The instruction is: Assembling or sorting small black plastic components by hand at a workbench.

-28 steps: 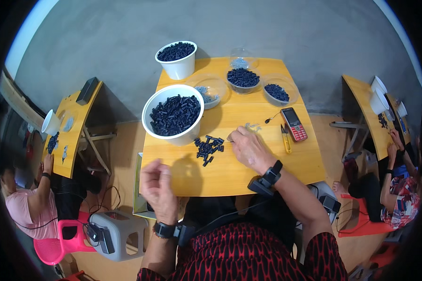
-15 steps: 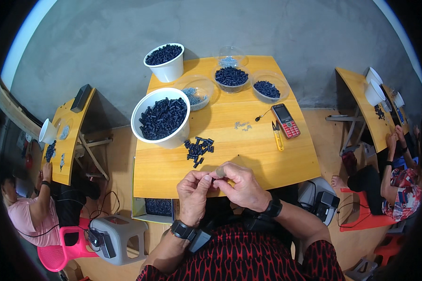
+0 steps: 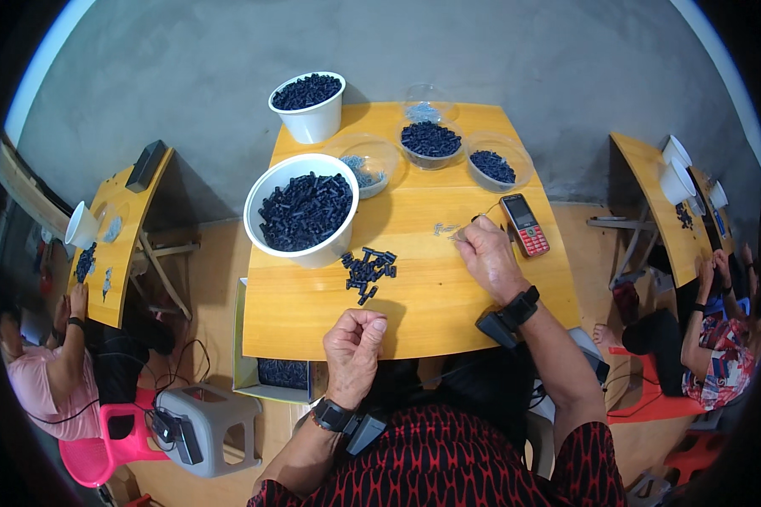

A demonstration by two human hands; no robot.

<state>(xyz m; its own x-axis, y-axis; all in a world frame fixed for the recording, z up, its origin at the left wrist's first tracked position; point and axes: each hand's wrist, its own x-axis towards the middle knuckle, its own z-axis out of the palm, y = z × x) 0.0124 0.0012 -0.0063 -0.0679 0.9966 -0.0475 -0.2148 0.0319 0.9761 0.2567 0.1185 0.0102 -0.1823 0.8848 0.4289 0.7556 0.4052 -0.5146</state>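
Observation:
My left hand is closed at the table's front edge, thumb pressed against the curled fingers; whatever is inside is hidden. Farther out, my right hand reaches over the table with its fingertips pinched at a few small silvery metal pieces. What those fingertips hold is too small to make out. Between the hands and the large white bucket lies a loose pile of short black plastic parts. A red and black keypad phone sits just beyond my right hand, which largely hides the yellow-handled cutters.
A second white bucket of black parts stands at the back left. Clear tubs hold black parts and silvery pieces. Below the table's left front is a box of dark parts. People work at tables on both sides.
My hands were together at the front edge; now they are apart. The right has moved forward and right to the metal pieces, while the left stays near the edge, closed.

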